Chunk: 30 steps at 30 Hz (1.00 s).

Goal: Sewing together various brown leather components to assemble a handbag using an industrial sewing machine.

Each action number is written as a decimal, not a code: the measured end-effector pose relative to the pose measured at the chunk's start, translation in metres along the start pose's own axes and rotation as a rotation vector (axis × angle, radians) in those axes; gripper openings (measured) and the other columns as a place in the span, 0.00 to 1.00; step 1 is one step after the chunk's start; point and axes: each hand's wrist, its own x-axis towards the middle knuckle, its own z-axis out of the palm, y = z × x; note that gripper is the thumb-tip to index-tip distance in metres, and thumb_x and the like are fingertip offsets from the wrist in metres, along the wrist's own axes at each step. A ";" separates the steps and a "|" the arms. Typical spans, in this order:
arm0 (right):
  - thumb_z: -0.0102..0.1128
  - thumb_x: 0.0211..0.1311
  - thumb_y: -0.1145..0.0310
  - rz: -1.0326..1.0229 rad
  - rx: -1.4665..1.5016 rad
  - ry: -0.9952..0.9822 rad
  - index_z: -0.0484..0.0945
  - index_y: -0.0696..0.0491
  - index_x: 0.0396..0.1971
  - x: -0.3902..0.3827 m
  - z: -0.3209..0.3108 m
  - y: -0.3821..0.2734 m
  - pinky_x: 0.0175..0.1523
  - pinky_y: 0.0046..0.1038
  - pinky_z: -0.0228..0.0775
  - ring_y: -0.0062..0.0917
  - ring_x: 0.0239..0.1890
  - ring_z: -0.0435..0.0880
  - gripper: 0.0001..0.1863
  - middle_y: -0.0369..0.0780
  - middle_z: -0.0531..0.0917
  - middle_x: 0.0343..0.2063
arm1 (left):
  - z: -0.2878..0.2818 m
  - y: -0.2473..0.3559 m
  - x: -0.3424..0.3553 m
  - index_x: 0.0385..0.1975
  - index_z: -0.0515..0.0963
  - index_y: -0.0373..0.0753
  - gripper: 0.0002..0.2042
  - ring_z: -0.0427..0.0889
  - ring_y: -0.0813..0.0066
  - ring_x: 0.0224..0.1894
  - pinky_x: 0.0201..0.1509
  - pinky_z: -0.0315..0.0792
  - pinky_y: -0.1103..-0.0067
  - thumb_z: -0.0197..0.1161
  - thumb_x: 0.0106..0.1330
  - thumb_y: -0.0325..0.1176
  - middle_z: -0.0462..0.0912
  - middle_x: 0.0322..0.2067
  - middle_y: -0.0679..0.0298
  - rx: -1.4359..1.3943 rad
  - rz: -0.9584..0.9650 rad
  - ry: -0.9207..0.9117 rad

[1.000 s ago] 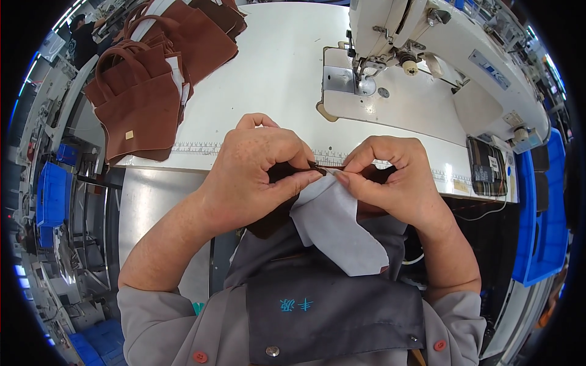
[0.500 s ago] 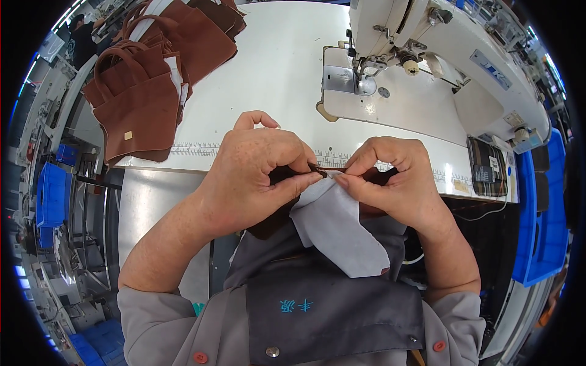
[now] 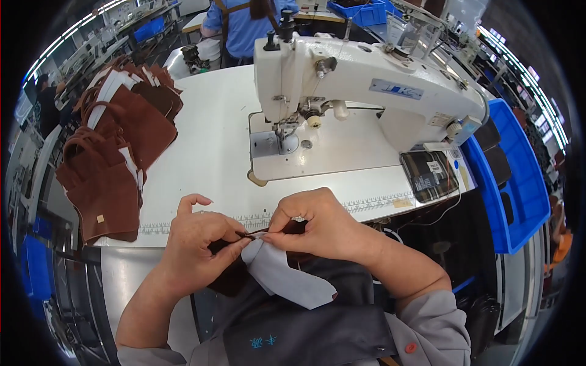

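Note:
My left hand (image 3: pixel 196 247) and my right hand (image 3: pixel 320 224) meet at the front edge of the sewing table, thumbs and fingertips closed. Between them they pinch the upper edge of a brown leather piece with pale grey backing (image 3: pixel 284 277). Its grey side hangs down over my dark apron (image 3: pixel 299 338); darker brown material shows partly behind my left fingers. My left index finger sticks up, off the piece. Just beyond the hands, a printed ruler strip (image 3: pixel 360 202) runs along the table. Exactly what lies between the fingertips is too small to make out.
A white sewing machine (image 3: pixel 342 70) stands on the white table (image 3: pixel 195 122) ahead. Brown leather bag pieces with handles (image 3: pixel 101 189) are piled at the left. A dark plaid item (image 3: pixel 424 175) lies near the right corner, beside a blue bin (image 3: pixel 531 189). A person in blue (image 3: pixel 241 30) is beyond.
The view has tilted up and swung right, showing more of the machine and room. Both hands keep their pinch on the leather piece, close together as before.

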 end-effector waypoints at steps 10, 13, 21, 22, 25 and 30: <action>0.70 0.55 0.66 0.023 -0.084 -0.027 0.83 0.54 0.28 0.002 -0.006 -0.009 0.33 0.32 0.75 0.34 0.25 0.84 0.07 0.40 0.84 0.22 | -0.002 0.005 0.005 0.20 0.76 0.43 0.10 0.81 0.77 0.27 0.59 0.59 0.67 0.73 0.54 0.26 0.86 0.26 0.72 -0.013 0.004 -0.042; 0.69 0.59 0.67 -0.072 -0.197 -0.093 0.85 0.55 0.32 0.007 -0.006 -0.006 0.33 0.28 0.74 0.27 0.26 0.83 0.07 0.40 0.83 0.25 | -0.002 0.004 0.005 0.21 0.76 0.42 0.09 0.81 0.75 0.26 0.59 0.59 0.67 0.72 0.53 0.26 0.86 0.26 0.71 -0.026 -0.007 -0.043; 0.68 0.56 0.68 -0.184 -0.271 -0.039 0.84 0.53 0.31 -0.005 -0.009 -0.002 0.34 0.30 0.75 0.33 0.29 0.84 0.06 0.38 0.83 0.27 | -0.004 0.018 0.022 0.31 0.80 0.43 0.06 0.80 0.74 0.35 0.57 0.56 0.68 0.71 0.55 0.27 0.86 0.32 0.70 -0.078 -0.123 -0.047; 0.68 0.56 0.69 -0.195 -0.294 -0.010 0.84 0.53 0.30 -0.006 -0.011 -0.002 0.34 0.30 0.75 0.33 0.28 0.84 0.05 0.38 0.83 0.26 | -0.006 0.017 0.026 0.32 0.81 0.44 0.06 0.80 0.75 0.37 0.57 0.55 0.68 0.71 0.57 0.29 0.85 0.31 0.71 -0.013 -0.121 -0.177; 0.68 0.55 0.69 -0.189 -0.315 0.016 0.84 0.53 0.28 -0.009 -0.025 -0.005 0.34 0.31 0.75 0.33 0.28 0.84 0.04 0.38 0.83 0.25 | -0.003 0.010 0.040 0.33 0.82 0.45 0.04 0.78 0.73 0.37 0.60 0.52 0.66 0.69 0.59 0.31 0.81 0.28 0.71 0.044 -0.082 -0.298; 0.69 0.53 0.68 -0.160 -0.464 0.024 0.84 0.52 0.28 -0.005 -0.053 -0.001 0.34 0.32 0.74 0.33 0.28 0.85 0.05 0.38 0.83 0.24 | 0.021 -0.003 0.067 0.29 0.82 0.44 0.03 0.79 0.74 0.39 0.69 0.47 0.61 0.70 0.59 0.32 0.80 0.27 0.70 0.060 0.099 -0.169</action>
